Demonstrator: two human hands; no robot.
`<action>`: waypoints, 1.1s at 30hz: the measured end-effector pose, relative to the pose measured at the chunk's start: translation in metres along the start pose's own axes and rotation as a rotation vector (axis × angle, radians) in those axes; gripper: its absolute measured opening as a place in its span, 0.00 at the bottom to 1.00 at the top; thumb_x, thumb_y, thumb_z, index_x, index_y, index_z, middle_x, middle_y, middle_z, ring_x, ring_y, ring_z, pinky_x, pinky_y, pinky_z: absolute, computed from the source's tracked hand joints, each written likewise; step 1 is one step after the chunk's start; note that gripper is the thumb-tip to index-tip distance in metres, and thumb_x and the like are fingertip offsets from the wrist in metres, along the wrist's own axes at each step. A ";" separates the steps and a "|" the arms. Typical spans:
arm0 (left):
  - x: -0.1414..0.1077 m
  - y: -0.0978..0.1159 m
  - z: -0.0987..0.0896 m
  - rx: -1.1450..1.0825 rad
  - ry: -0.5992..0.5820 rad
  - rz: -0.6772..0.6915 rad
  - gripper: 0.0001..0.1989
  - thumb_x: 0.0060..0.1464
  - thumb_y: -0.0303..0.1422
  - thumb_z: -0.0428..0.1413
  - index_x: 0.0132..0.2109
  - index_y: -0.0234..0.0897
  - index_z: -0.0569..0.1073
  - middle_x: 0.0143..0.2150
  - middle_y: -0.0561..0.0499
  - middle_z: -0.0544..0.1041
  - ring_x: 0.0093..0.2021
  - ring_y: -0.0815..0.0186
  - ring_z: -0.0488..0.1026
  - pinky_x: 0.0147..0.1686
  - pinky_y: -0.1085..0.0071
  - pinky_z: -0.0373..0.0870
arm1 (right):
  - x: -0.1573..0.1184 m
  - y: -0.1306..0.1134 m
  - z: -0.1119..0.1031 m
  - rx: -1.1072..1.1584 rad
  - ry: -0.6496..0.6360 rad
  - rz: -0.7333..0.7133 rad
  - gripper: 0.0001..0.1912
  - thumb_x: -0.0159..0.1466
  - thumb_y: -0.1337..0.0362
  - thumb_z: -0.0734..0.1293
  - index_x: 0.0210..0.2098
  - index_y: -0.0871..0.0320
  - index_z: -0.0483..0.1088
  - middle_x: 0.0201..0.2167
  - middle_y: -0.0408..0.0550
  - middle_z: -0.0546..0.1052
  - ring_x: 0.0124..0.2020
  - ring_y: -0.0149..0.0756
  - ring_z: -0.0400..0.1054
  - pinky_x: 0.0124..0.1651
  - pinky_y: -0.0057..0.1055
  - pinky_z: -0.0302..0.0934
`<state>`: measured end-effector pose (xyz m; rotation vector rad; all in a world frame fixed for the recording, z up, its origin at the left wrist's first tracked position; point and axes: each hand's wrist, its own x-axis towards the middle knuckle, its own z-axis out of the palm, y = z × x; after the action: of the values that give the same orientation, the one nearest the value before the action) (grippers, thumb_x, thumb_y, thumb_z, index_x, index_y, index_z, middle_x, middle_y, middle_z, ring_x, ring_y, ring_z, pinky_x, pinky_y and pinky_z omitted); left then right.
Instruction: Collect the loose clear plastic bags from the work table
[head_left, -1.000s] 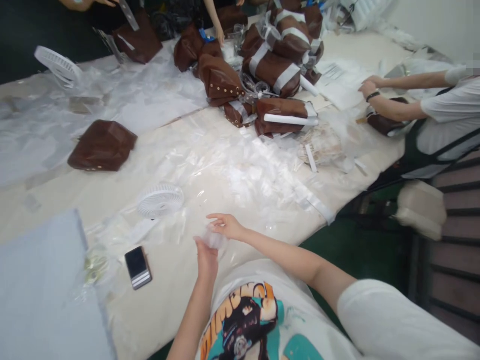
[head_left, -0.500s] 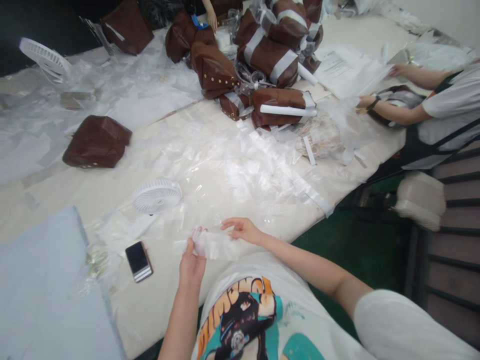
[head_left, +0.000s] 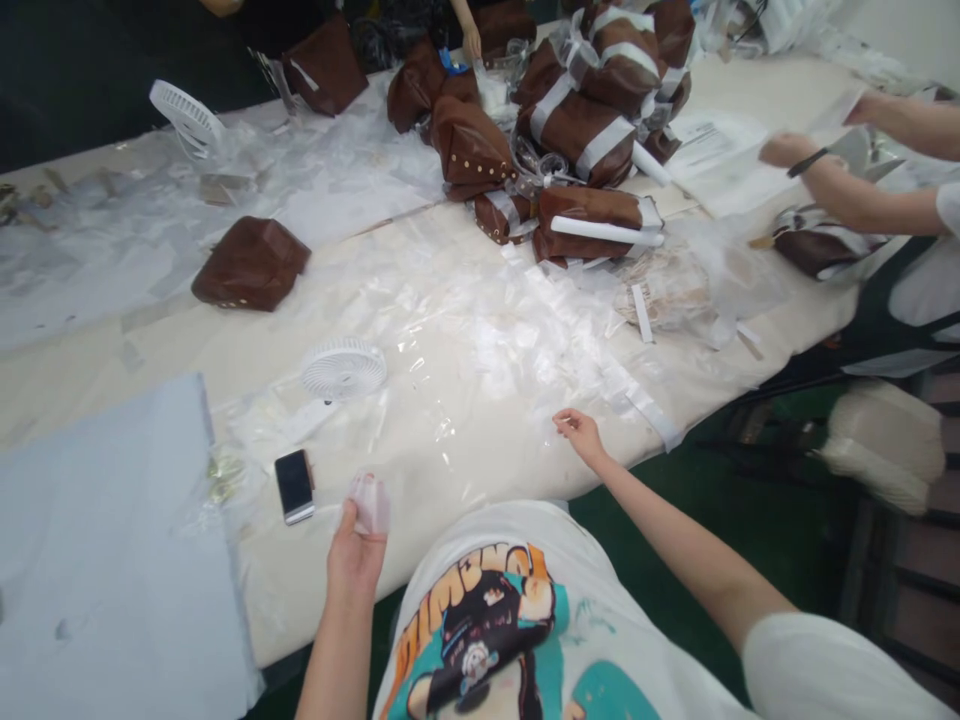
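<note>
My left hand [head_left: 355,560] holds a small translucent plastic bag [head_left: 372,506] near the table's front edge, thumb on top and fingers behind it. My right hand [head_left: 581,436] is apart from it, over the table to the right, fingers pinched together; whatever is between them is too small to make out. Just beyond the right hand spreads a loose heap of clear plastic pieces [head_left: 517,345]. A phone [head_left: 295,486] lies left of my left hand, and a white fan [head_left: 344,370] lies farther back.
Brown bags [head_left: 577,130], some wrapped with white strips, are piled at the back. A single brown bag [head_left: 251,264] sits at left, near a pale blue-grey sheet [head_left: 112,560]. A co-worker's hands [head_left: 787,150] are at the right; another person's hand [head_left: 472,42] shows at the back.
My hands have moved apart: the right went right and forward to the plastic heap, while the left keeps the bag. The co-worker's hands at the right have lifted off the clear plastic there.
</note>
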<state>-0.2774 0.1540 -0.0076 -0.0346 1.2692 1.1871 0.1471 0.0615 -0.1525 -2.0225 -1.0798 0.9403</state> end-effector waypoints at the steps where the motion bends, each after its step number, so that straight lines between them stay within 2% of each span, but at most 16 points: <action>1: -0.002 0.000 -0.004 -0.012 0.002 -0.005 0.22 0.69 0.26 0.41 0.62 0.36 0.72 0.47 0.45 0.84 0.44 0.68 0.82 0.51 0.72 0.77 | 0.001 0.003 -0.006 0.001 0.051 0.026 0.16 0.64 0.57 0.61 0.42 0.61 0.74 0.40 0.54 0.79 0.34 0.38 0.71 0.40 0.35 0.66; 3: -0.004 -0.002 -0.010 -0.017 0.008 -0.025 0.23 0.69 0.26 0.40 0.64 0.38 0.69 0.46 0.45 0.84 0.43 0.67 0.83 0.50 0.72 0.77 | 0.004 0.009 -0.014 -0.008 0.096 0.064 0.14 0.63 0.56 0.63 0.41 0.60 0.73 0.41 0.54 0.79 0.34 0.38 0.71 0.42 0.35 0.66; 5: -0.005 -0.006 -0.010 -0.002 0.016 -0.037 0.23 0.69 0.26 0.41 0.65 0.38 0.68 0.44 0.45 0.84 0.42 0.67 0.83 0.48 0.73 0.78 | 0.005 0.011 -0.009 -0.025 0.088 0.094 0.12 0.59 0.58 0.68 0.39 0.58 0.73 0.39 0.50 0.80 0.33 0.37 0.71 0.42 0.34 0.65; 9: -0.008 -0.017 0.002 0.027 0.011 -0.048 0.22 0.69 0.25 0.42 0.65 0.37 0.69 0.44 0.44 0.84 0.41 0.66 0.83 0.46 0.74 0.79 | 0.011 0.002 0.029 -0.082 0.065 0.155 0.14 0.52 0.62 0.74 0.38 0.57 0.72 0.24 0.41 0.76 0.27 0.36 0.70 0.36 0.31 0.62; 11: -0.011 -0.019 0.007 0.023 -0.002 -0.040 0.22 0.69 0.25 0.43 0.64 0.37 0.70 0.44 0.44 0.84 0.40 0.66 0.83 0.46 0.73 0.79 | 0.018 -0.009 0.046 -0.107 0.089 0.163 0.11 0.55 0.63 0.72 0.37 0.56 0.72 0.23 0.40 0.74 0.27 0.37 0.70 0.36 0.31 0.61; 13: -0.015 -0.019 0.010 0.012 -0.010 -0.019 0.21 0.69 0.26 0.43 0.64 0.37 0.70 0.44 0.44 0.84 0.41 0.66 0.83 0.46 0.74 0.79 | 0.030 -0.021 0.055 -0.118 0.123 0.139 0.09 0.60 0.62 0.68 0.40 0.56 0.71 0.27 0.43 0.75 0.31 0.38 0.71 0.38 0.32 0.62; 15: -0.019 -0.019 0.009 -0.002 -0.009 -0.002 0.21 0.69 0.26 0.43 0.63 0.35 0.71 0.44 0.43 0.84 0.41 0.66 0.83 0.45 0.74 0.80 | 0.046 -0.035 0.057 -0.118 0.133 0.093 0.12 0.63 0.60 0.65 0.44 0.57 0.71 0.33 0.46 0.77 0.35 0.39 0.72 0.41 0.33 0.64; 17: -0.022 -0.021 0.008 -0.009 0.007 -0.004 0.21 0.69 0.25 0.43 0.62 0.35 0.72 0.44 0.43 0.84 0.40 0.66 0.83 0.44 0.75 0.80 | 0.066 -0.049 0.057 -0.122 0.107 0.045 0.13 0.64 0.60 0.64 0.47 0.57 0.70 0.38 0.48 0.78 0.37 0.39 0.72 0.44 0.33 0.65; 19: -0.023 -0.023 0.006 -0.009 0.026 -0.019 0.21 0.69 0.25 0.43 0.61 0.35 0.73 0.43 0.44 0.85 0.40 0.66 0.83 0.45 0.74 0.80 | 0.086 -0.063 0.057 -0.138 0.082 -0.001 0.15 0.63 0.61 0.65 0.49 0.56 0.71 0.45 0.50 0.77 0.45 0.41 0.71 0.49 0.35 0.65; 22: -0.023 -0.027 0.007 -0.011 0.047 -0.038 0.20 0.69 0.26 0.44 0.60 0.36 0.74 0.43 0.44 0.85 0.41 0.66 0.83 0.46 0.74 0.80 | 0.114 -0.081 0.059 -0.197 0.057 -0.007 0.27 0.59 0.64 0.71 0.57 0.54 0.67 0.61 0.55 0.70 0.63 0.49 0.58 0.62 0.44 0.56; 24: -0.022 -0.029 0.008 -0.007 0.062 -0.039 0.19 0.69 0.26 0.45 0.60 0.35 0.74 0.43 0.44 0.85 0.41 0.66 0.83 0.47 0.74 0.79 | 0.129 -0.090 0.062 -0.213 0.019 0.077 0.32 0.56 0.67 0.73 0.59 0.54 0.66 0.63 0.58 0.67 0.68 0.53 0.50 0.66 0.51 0.49; 26: -0.021 -0.030 0.009 0.005 0.076 -0.031 0.19 0.68 0.25 0.45 0.59 0.33 0.74 0.43 0.43 0.85 0.40 0.66 0.83 0.47 0.73 0.79 | 0.138 -0.095 0.063 -0.180 -0.033 0.178 0.28 0.53 0.69 0.74 0.54 0.57 0.71 0.56 0.60 0.73 0.66 0.57 0.54 0.65 0.54 0.49; 29: -0.020 -0.033 0.010 0.022 0.097 -0.022 0.18 0.68 0.25 0.46 0.59 0.31 0.74 0.43 0.43 0.84 0.41 0.66 0.83 0.49 0.72 0.78 | 0.137 -0.098 0.060 -0.040 -0.121 0.244 0.15 0.50 0.63 0.76 0.37 0.59 0.76 0.42 0.56 0.79 0.55 0.56 0.67 0.57 0.47 0.59; 31: -0.019 -0.035 0.011 0.038 0.117 -0.029 0.18 0.67 0.25 0.47 0.59 0.32 0.74 0.43 0.43 0.84 0.41 0.66 0.83 0.50 0.71 0.78 | 0.126 -0.098 0.053 0.113 -0.195 0.255 0.15 0.50 0.55 0.76 0.32 0.58 0.75 0.36 0.53 0.80 0.45 0.50 0.73 0.48 0.40 0.66; 33: -0.016 -0.037 0.012 0.053 0.132 -0.040 0.18 0.67 0.25 0.47 0.58 0.32 0.74 0.43 0.43 0.84 0.42 0.66 0.83 0.51 0.70 0.78 | 0.111 -0.099 0.044 0.281 -0.261 0.253 0.20 0.51 0.47 0.74 0.31 0.57 0.75 0.34 0.51 0.81 0.38 0.44 0.74 0.41 0.35 0.67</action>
<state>-0.2408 0.1338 -0.0127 -0.1004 1.4092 1.1309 0.1164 0.2118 -0.1284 -1.8636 -0.7770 1.4348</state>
